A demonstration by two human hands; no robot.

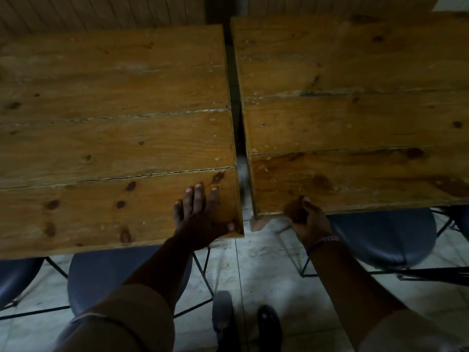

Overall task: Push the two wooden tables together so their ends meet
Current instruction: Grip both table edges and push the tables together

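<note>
Narrow gap remains between left tabletop (114,123) and right tabletop (355,110). Left hand (200,217) lies flat, fingers spread, thumb at the corner edge. Right hand (307,219) grips the right tabletop's near edge. Risk: thumb pinched as ends close (near edges also misaligned).

The left table (114,123) is cut off by the left edge and the right table (355,110) by the right edge, so their far ends are not seen. The fingers of the right hand (308,219) are hidden under the right table's near edge. The chairs (380,237) are half covered by the tabletops
</note>
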